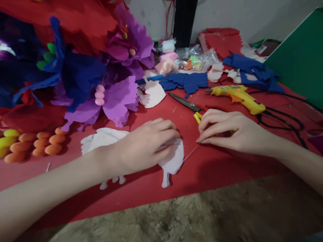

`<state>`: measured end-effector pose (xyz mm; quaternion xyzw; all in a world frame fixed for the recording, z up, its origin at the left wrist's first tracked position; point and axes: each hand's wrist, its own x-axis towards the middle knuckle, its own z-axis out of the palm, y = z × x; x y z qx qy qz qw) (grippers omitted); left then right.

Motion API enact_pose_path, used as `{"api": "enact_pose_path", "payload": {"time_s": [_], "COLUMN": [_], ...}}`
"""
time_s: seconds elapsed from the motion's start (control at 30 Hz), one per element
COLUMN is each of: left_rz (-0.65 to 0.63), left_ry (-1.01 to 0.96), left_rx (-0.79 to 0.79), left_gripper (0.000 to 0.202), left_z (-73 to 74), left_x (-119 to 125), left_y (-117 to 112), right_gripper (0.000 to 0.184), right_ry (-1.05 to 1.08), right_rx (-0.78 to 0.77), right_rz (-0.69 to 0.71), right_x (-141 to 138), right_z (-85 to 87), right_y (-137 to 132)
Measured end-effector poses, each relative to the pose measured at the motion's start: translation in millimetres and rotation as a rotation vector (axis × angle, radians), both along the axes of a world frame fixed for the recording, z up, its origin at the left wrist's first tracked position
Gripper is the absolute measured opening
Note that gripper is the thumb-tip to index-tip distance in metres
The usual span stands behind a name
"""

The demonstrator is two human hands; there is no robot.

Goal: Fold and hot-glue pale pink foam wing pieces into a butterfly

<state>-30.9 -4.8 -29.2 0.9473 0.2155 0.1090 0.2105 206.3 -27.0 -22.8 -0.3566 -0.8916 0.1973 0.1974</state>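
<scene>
My left hand [153, 141] is closed on a white petal-shaped cutout [173, 159] with a narrow tab at its lower end. The cutout lies low over the red table cover, and my fingers hide part of it. A thin thread or wire [191, 152] runs from the cutout's right edge to my right hand [224, 131], whose fingertips pinch it. More white cutouts [106, 137] lie partly under my left forearm. Just behind my right fingers are scissors [185, 102] with a yellow and red handle, partly covered by the hand.
A yellow glue gun [238, 95] with a black cord lies at the right. Large purple [121, 97], blue and red flowers crowd the left, above orange egg-shaped pieces [42, 143]. Blue cutouts [186, 82] and plastic bags lie at the back. A green board [300, 60] stands far right.
</scene>
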Motion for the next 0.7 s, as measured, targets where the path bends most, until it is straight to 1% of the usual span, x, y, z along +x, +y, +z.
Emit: {"api": "enact_pose_path", "payload": {"time_s": [0.23, 0.5, 0.6, 0.7], "left_rz": [0.001, 0.001, -0.006, 0.028], "left_ry": [-0.004, -0.008, -0.005, 0.013], "left_rx": [0.001, 0.007, 0.001, -0.028], "left_gripper": [0.024, 0.024, 0.024, 0.026], "left_z": [-1.3, -1.9, -0.7, 3.2], "left_x": [-0.3, -0.3, 0.5, 2.5], "left_y": [1.2, 1.6, 1.9, -1.6], "right_gripper": [0.020, 0.019, 0.020, 0.020], "right_ry": [0.017, 0.012, 0.012, 0.024], "right_rx": [-0.026, 0.031, 0.043, 0.038], "right_rz": [0.003, 0.018, -0.001, -0.023], "right_x": [1.7, 2.5, 1.5, -0.8], "right_z": [-0.7, -4.3, -5.1, -4.8], "right_y": [1.3, 1.9, 0.9, -0.4]}}
